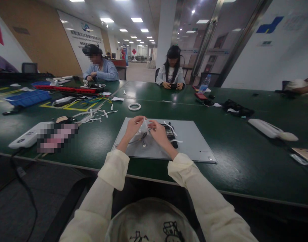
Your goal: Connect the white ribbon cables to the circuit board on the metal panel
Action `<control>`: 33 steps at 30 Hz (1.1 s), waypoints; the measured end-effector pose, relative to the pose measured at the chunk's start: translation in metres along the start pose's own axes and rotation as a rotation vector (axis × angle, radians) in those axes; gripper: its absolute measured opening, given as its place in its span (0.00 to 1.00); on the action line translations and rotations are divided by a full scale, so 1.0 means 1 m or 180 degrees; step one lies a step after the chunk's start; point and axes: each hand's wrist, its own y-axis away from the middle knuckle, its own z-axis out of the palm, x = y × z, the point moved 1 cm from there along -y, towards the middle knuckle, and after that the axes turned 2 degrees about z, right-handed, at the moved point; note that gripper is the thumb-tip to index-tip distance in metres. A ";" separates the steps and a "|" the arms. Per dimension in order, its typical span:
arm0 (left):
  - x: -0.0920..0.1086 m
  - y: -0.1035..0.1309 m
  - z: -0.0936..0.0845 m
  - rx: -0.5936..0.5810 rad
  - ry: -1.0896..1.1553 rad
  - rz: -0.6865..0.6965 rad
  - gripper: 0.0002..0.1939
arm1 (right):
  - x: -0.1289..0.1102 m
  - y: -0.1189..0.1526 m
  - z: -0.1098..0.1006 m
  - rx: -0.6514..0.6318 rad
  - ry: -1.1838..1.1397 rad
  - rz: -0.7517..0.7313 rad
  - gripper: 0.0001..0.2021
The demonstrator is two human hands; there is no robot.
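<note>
Your left hand pinches a translucent piece, perhaps plastic film, at its top; your right hand has bent fingers against its side, though whether they pinch or only touch it, you cannot tell from here. The piece is above the left half of the grey board, towards the far edge. Just below it hang or lie dark cables with a pale connector; a hard upward pull could drag them if they are caught in the film. To the right of the board's middle lies a black device with white strips across it; your right wrist is close, so a sideways sweep could shift them. If the film is thin, pulling your hands apart unevenly could tear it or let it slip.
</note>
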 end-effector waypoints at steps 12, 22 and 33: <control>-0.016 0.001 -0.001 0.0198 -0.0056 -0.0230 0.13 | -0.009 0.011 -0.006 -0.0226 0.1080 -0.0514 0.29; -0.003 0.010 -0.003 -0.0188 -0.1268 0.0573 0.16 | 0.001 0.012 -0.009 -0.0534 0.1652 -0.0672 0.19; 0.001 0.013 0.002 -0.0689 -0.1196 0.0521 0.18 | 0.000 0.005 -0.006 -0.0379 0.2355 -0.0413 0.07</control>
